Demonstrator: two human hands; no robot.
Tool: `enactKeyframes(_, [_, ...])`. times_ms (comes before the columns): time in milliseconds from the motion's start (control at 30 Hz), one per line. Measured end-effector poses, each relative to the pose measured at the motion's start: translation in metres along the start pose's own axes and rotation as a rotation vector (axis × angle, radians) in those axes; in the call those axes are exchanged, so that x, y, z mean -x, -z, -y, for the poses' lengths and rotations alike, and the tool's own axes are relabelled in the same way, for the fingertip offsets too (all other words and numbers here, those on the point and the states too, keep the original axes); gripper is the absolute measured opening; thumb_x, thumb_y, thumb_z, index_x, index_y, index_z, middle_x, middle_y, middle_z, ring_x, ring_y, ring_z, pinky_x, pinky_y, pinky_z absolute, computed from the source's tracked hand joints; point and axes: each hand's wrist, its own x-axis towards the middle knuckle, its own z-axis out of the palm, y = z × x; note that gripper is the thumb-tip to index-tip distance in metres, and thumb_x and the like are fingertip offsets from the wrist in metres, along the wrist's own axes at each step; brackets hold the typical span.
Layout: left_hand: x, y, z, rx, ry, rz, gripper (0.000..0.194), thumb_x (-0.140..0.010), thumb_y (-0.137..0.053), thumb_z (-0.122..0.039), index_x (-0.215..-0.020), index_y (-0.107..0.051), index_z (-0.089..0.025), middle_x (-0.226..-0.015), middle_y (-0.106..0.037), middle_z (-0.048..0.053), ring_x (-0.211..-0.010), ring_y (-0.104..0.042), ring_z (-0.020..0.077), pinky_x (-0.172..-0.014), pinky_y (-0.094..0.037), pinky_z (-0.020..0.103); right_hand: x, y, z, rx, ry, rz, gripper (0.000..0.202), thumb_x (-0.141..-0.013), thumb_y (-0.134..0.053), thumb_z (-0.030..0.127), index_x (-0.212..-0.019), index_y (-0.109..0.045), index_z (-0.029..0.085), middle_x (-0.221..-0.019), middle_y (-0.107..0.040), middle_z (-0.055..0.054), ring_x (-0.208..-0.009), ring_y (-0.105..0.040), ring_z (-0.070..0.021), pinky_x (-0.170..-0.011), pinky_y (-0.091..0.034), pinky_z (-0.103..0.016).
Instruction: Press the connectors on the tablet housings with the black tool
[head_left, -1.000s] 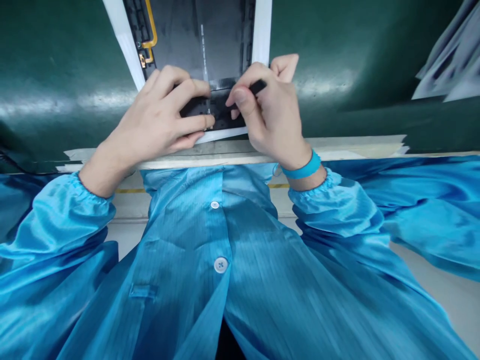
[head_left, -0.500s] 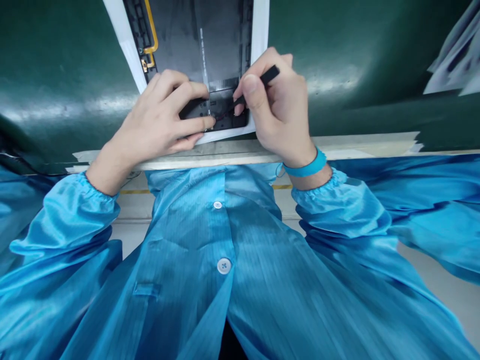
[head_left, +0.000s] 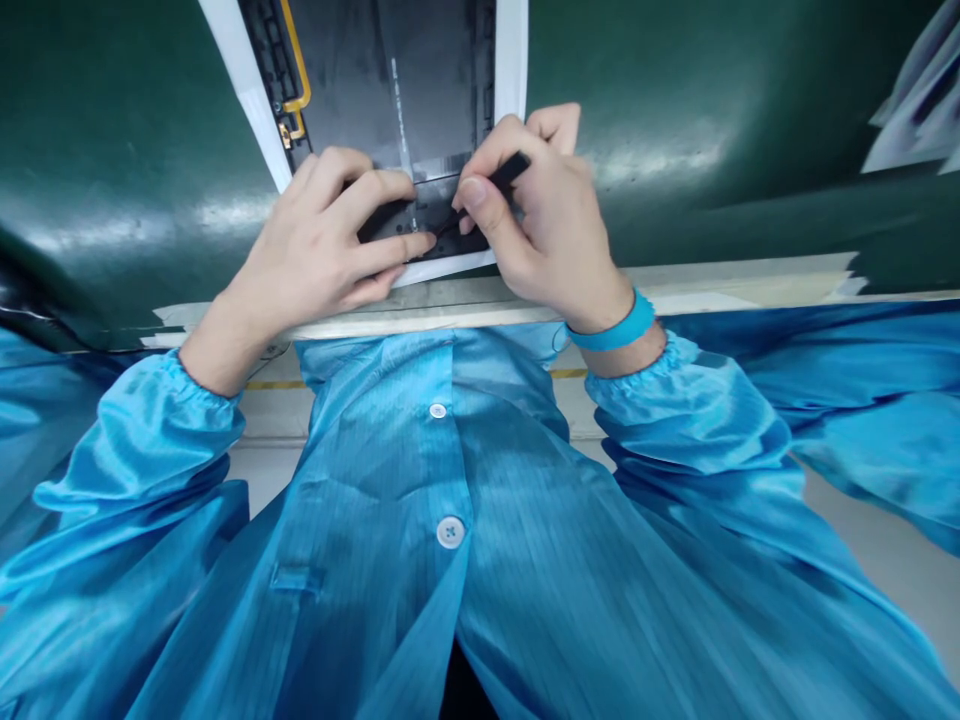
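A black panel (head_left: 345,80) with an orange strip (head_left: 302,75) along its left side lies on a white sheet (head_left: 512,60). My left hand (head_left: 319,235) rests on the panel's lower left part with its fingers spread, the index fingertip near the tool's tip. Pinched between the thumb and fingers of my right hand (head_left: 536,215) is a slim black tool (head_left: 511,170), slanting down to the left. Its tip meets the panel's lower part close to my left fingertip; the exact contact is too small to tell.
The table has a green surface (head_left: 675,100) and a taped pale front edge (head_left: 720,285). Papers (head_left: 919,100) lie at the far right. Blue sleeves of other people (head_left: 885,440) show at both sides.
My right hand has shifted left along the panel with the tool, closer to my left fingertip. The panel and sheet appear slightly further left. My left hand has hardly moved.
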Motion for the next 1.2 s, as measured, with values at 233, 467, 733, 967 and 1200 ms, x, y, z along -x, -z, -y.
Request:
enactKeyframes(233, [-0.004,0.003,-0.007,0.028,0.052,0.000,0.042,-0.116,-0.054,-0.055,-0.141,-0.081,-0.035,-0.154,-0.068,0.013,-0.134,-0.056,0.0433,-0.108,-0.046,0.074,0.001,-0.001,0.003,0.022,-0.026,-0.049,0.031,-0.118,-0.039,0.049,-0.097,-0.056,0.035,-0.079,-0.069,-0.003,-0.102,-0.066,-0.0316,-0.106,-0.055,-0.057])
enactKeyframes(467, [-0.003,0.001,-0.010,-0.049,0.037,0.016,0.042,-0.117,-0.052,-0.053,-0.146,-0.078,-0.038,-0.159,-0.066,0.013,-0.135,-0.058,0.0460,-0.103,-0.047,0.072,0.000,-0.001,0.006,0.078,-0.052,-0.042,0.030,-0.118,-0.038,0.046,-0.097,-0.055,0.035,-0.078,-0.069,-0.003,-0.103,-0.067,-0.0320,-0.104,-0.055,-0.056])
enactKeyframes(733, [0.003,0.001,-0.021,-0.090,0.073,-0.003,0.043,-0.117,-0.048,-0.041,-0.154,-0.070,-0.047,-0.166,-0.062,0.008,-0.144,-0.055,0.0459,-0.105,-0.048,0.075,0.003,-0.002,0.002,0.073,-0.056,-0.020,0.028,-0.118,-0.042,0.046,-0.099,-0.060,0.036,-0.083,-0.071,-0.004,-0.109,-0.067,-0.0344,-0.104,-0.054,-0.058])
enactKeyframes(967, [0.008,-0.010,-0.014,-0.076,0.066,-0.037,0.044,-0.119,-0.049,-0.045,-0.157,-0.070,-0.043,-0.170,-0.059,0.009,-0.144,-0.051,0.0458,-0.107,-0.047,0.075,0.000,0.002,0.011,0.108,-0.023,0.015,0.027,-0.119,-0.040,0.041,-0.098,-0.056,0.034,-0.089,-0.073,-0.005,-0.105,-0.066,-0.0327,-0.106,-0.049,-0.056])
enactKeyframes(1200, [0.009,-0.012,-0.010,-0.043,0.040,-0.057,0.045,-0.118,-0.052,-0.048,-0.158,-0.070,-0.039,-0.168,-0.060,0.010,-0.142,-0.048,0.0449,-0.106,-0.045,0.072,0.002,-0.002,0.008,0.201,-0.025,-0.104,0.033,-0.119,-0.031,0.045,-0.098,-0.052,0.031,-0.097,-0.074,-0.007,-0.105,-0.068,-0.0344,-0.108,-0.045,-0.062])
